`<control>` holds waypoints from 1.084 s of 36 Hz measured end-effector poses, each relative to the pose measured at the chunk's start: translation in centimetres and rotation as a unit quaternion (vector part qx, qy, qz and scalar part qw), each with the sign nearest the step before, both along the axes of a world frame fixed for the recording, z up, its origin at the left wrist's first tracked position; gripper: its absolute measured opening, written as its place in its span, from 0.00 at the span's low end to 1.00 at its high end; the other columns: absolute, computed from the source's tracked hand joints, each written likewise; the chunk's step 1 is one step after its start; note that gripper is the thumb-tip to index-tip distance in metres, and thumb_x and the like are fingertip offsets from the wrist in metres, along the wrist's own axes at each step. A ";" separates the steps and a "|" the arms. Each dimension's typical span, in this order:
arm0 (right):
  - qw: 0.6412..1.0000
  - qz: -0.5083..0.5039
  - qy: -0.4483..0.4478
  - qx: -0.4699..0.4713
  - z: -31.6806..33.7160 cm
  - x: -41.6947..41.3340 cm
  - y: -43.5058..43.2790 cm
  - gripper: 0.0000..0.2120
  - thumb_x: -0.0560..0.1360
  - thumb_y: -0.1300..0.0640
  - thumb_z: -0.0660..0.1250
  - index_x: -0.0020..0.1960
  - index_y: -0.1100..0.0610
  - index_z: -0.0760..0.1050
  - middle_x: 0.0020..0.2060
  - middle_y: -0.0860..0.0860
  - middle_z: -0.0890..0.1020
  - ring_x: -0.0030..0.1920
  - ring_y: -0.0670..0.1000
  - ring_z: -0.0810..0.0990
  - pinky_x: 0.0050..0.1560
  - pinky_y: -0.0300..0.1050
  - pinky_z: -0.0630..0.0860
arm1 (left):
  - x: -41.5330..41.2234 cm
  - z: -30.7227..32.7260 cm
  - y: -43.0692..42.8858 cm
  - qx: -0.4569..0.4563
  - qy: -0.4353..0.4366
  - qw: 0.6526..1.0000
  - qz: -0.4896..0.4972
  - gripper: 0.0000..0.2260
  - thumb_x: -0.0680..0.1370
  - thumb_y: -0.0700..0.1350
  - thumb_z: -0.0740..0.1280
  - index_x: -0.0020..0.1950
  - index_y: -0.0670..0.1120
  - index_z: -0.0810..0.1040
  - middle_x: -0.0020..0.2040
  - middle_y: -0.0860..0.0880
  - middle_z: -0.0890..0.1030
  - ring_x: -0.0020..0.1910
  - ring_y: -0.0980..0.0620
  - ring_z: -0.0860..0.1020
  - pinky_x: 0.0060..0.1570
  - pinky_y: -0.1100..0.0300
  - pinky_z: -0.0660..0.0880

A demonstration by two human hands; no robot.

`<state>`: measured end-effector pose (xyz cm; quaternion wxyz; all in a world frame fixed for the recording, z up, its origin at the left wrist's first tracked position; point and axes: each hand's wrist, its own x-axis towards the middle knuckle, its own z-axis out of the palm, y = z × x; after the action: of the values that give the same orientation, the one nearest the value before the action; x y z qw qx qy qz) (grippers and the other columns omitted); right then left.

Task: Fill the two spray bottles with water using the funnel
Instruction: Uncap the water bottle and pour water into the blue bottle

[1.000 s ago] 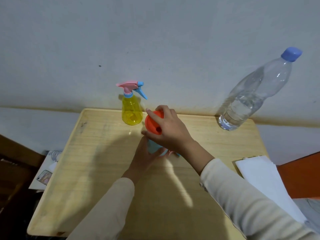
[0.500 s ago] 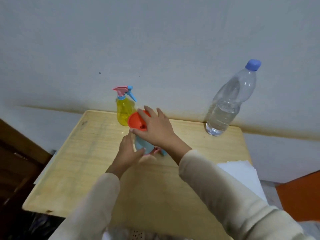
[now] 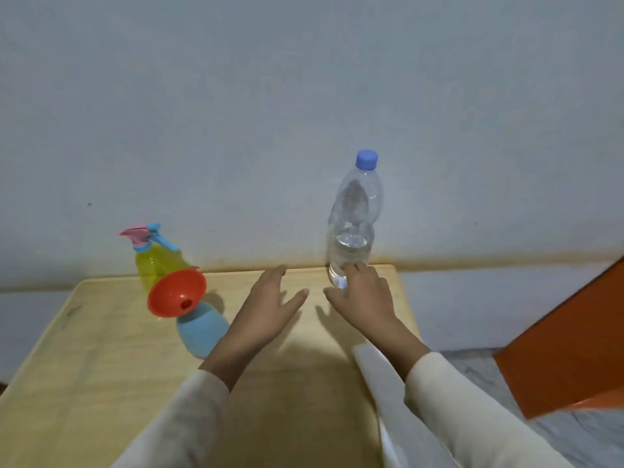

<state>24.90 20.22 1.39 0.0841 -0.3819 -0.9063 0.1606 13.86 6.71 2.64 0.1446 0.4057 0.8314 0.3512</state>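
Table (image 3: 101, 366): light wood top, set against a pale wall (image 3: 304, 96) at its far edge.

Yellow spray bottle (image 3: 157, 266): far left of the table, close to the wall. Pink and blue trigger head fitted on top. Its lower right part is hidden behind the funnel.

Blue spray bottle (image 3: 202, 332): nearer than the yellow one and slightly to its right, standing on the table. No trigger head on it. Its right side is partly covered by the left wrist.

Funnel (image 3: 177, 293): orange-red, seated in the neck of the blue bottle, its wide mouth tilted toward the camera and to the left. The dark outlet hole shows inside.

Water bottle (image 3: 354, 224): clear plastic, blue cap on, upright at the far right of the table by the wall. Water fills roughly the lower third.

Left hand (image 3: 266, 309): open, fingers spread and stretched toward the far edge, holding nothing. It lies between the blue bottle and the water bottle, apart from the funnel.

Right hand (image 3: 364, 298): open, fingers loosely spread, in front of the base of the water bottle. Fingertips overlap the bottle's foot; whether they touch it cannot be told. Not closed around it.

Sleeves (image 3: 472, 417): cream, long, on both arms.

Orange panel (image 3: 567, 349): near right, beside the table.
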 end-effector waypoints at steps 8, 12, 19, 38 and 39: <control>0.983 -0.137 0.078 -0.095 -1.7 -1.0 6.4 0.41 0.66 0.38 0.71 0.69 0.58 0.60 0.63 0.54 0.70 0.65 0.57 0.69 0.57 0.51 0.70 | -0.9 4.2 13.3 0.147 -0.085 0.982 -0.080 0.33 0.73 0.56 0.70 0.73 0.49 0.61 0.70 0.52 0.65 0.68 0.58 0.64 0.67 0.58 0.65; 0.946 -0.126 0.234 -0.187 -2.3 -3.1 8.3 0.39 0.58 0.38 0.74 0.64 0.46 0.65 0.58 0.47 0.75 0.59 0.48 0.75 0.54 0.51 0.77 | -1.3 3.2 16.0 0.184 -0.088 0.977 -0.061 0.38 0.68 0.56 0.75 0.72 0.46 0.62 0.65 0.48 0.67 0.65 0.52 0.68 0.65 0.52 0.70; 0.922 -0.146 0.308 -0.183 -3.6 -3.7 8.2 0.39 0.55 0.37 0.74 0.63 0.45 0.65 0.50 0.42 0.78 0.48 0.45 0.79 0.45 0.41 0.76 | -2.1 2.0 16.1 0.230 -0.129 0.963 -0.056 0.39 0.67 0.51 0.75 0.73 0.42 0.62 0.67 0.44 0.71 0.66 0.50 0.72 0.64 0.50 0.71; 0.931 -0.143 0.299 -0.152 -1.6 5.8 -5.8 0.38 0.58 0.41 0.79 0.63 0.47 0.67 0.47 0.41 0.80 0.47 0.45 0.80 0.46 0.45 0.78 | 7.1 5.3 1.3 0.267 -0.163 0.948 -0.052 0.37 0.64 0.46 0.80 0.69 0.55 0.67 0.60 0.57 0.74 0.59 0.59 0.74 0.56 0.64 0.75; 0.932 -0.140 0.299 -0.150 -1.4 6.5 -6.9 0.38 0.58 0.41 0.79 0.63 0.48 0.67 0.47 0.41 0.80 0.47 0.45 0.80 0.46 0.43 0.78 | 7.7 5.4 0.4 0.270 -0.156 0.949 -0.050 0.37 0.64 0.46 0.80 0.70 0.53 0.67 0.60 0.56 0.74 0.58 0.59 0.75 0.55 0.65 0.75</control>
<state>31.37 13.33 0.01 0.3147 -0.4472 -0.7420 0.3878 21.55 7.08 8.05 0.1746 0.4105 0.6514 0.6137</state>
